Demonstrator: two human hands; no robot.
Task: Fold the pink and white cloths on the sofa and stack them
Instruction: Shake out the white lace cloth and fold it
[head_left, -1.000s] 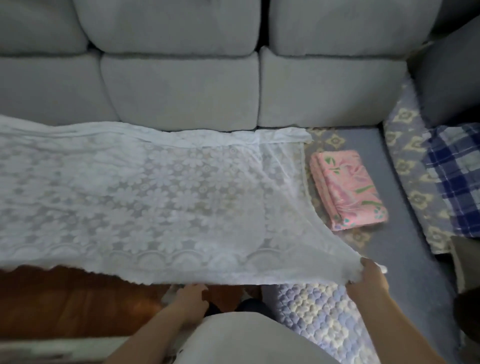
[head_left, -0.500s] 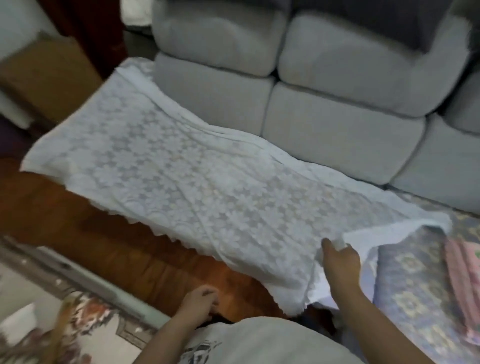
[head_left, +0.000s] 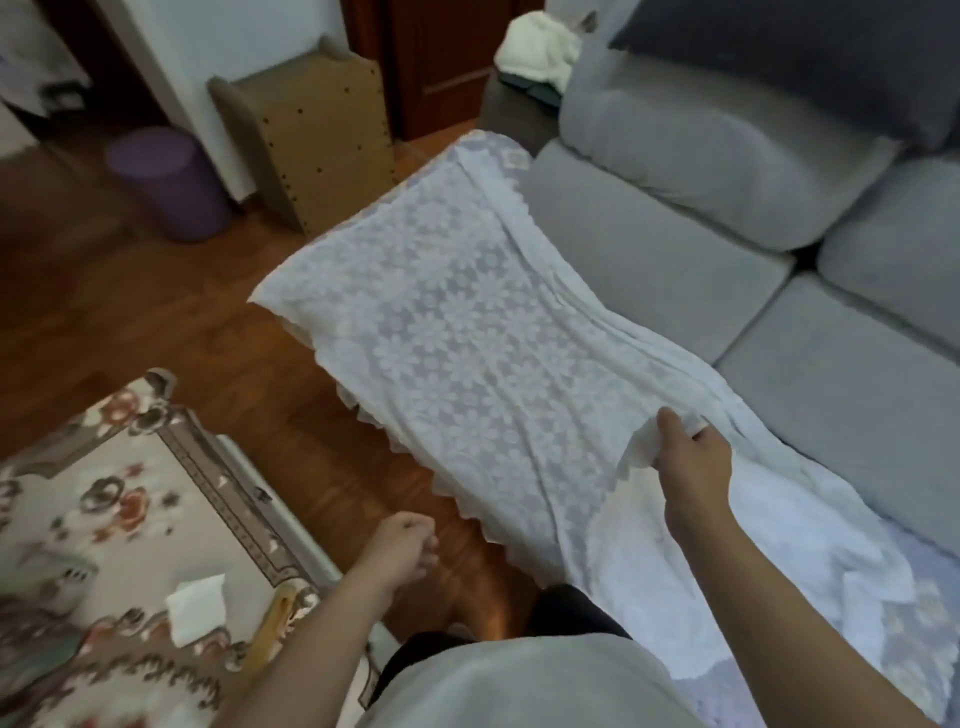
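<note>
Across the sofa seat we have one white cloth, a lace sheet with a flower pattern, spread lengthways from about eleven o'clock down to four o'clock, its scalloped edge hanging over the front of the seat. Our right hand pinches a bunched fold of that cloth near its middle, at roughly three o'clock from the picture's centre, and lifts it slightly off the layer beneath. Our left hand hangs at six o'clock over the wooden floor, fingers loosely curled and holding nothing, well apart from the cloth. We count no pink cloth in view. Behind the cloth stand four grey back cushions that we can see, stacked in two tiers. Around the room we count one purple bin at ten o'clock, one brown cabinet just beside it, one patterned rug at eight o'clock with one white paper lying on it, and one white bundle at twelve o'clock.
</note>
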